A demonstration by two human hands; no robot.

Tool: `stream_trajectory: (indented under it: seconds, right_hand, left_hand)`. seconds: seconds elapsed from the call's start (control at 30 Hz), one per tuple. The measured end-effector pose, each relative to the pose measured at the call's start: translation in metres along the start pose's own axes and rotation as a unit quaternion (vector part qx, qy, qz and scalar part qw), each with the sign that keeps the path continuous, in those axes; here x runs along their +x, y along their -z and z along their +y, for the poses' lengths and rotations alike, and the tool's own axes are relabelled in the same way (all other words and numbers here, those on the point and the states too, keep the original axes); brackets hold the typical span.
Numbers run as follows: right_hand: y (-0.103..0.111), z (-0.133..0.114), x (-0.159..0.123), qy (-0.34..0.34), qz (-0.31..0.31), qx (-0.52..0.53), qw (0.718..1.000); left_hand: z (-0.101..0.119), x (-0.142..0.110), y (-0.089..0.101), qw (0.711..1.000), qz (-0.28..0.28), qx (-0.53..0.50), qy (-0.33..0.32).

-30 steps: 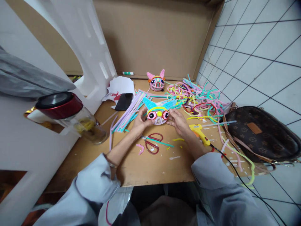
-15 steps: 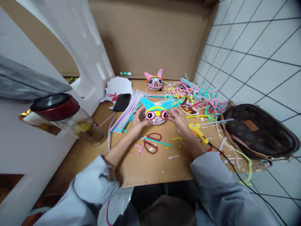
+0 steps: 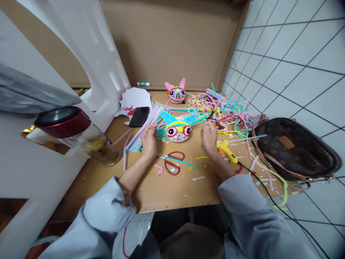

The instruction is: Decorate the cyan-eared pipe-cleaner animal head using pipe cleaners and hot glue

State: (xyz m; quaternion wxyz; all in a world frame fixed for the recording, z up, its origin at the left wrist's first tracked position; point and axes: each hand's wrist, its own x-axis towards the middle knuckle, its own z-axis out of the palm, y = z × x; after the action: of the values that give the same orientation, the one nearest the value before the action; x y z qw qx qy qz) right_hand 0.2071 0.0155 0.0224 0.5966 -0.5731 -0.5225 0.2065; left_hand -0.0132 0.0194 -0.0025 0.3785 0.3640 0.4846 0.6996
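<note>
A pipe-cleaner animal head with blue ears, a yellow band and red-rimmed eyes sits on the table between my hands, touched by neither. My left hand is to its left with the fingers curled in, over the edge of a bundle of pipe cleaners. To its right my right hand is closed in a loose fist, resting near the yellow glue gun. I see nothing in either hand. Red-handled scissors lie in front of the head, a teal pipe cleaner across them.
Behind stands a pink-eared animal head. Tangled pipe cleaners spread at the back right, beside a brown handbag. At left are a phone, torn paper and a glass bottle. The glue gun's cord runs off right.
Both hands have let go of the blue-eared head and drawn apart to either side, their fingers curling in. The head stays in place on the table.
</note>
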Motion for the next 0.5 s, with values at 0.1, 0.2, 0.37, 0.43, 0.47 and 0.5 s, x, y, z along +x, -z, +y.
stream_trajectory:
  seconds: [0.1,0.2,0.37,0.43,0.47,0.5]
  right_hand:
    - [0.007,-0.007,-0.005,0.024,0.020,-0.024,0.999]
    - [0.014,-0.010,-0.012,0.050,0.024,-0.029,0.998]
    - [0.024,-0.009,-0.023,0.054,0.024,-0.036,0.998]
    - [0.030,-0.008,-0.029,0.058,0.032,-0.031,0.997]
    - [0.033,-0.008,-0.032,0.061,0.037,-0.030,0.997]
    - [0.036,-0.007,-0.035,0.065,0.043,-0.031,0.996]
  left_hand:
    - [0.009,-0.003,0.001,0.997,0.031,0.020,-0.070]
    - [0.023,-0.013,0.000,0.989,0.008,0.032,-0.147]
    - [0.040,-0.034,-0.002,0.970,-0.038,0.100,-0.220]
    - [0.041,-0.039,-0.001,0.963,-0.056,0.126,-0.232]
    - [0.041,-0.040,0.000,0.959,-0.069,0.139,-0.239]
    - [0.041,-0.041,0.000,0.954,-0.083,0.151,-0.247]
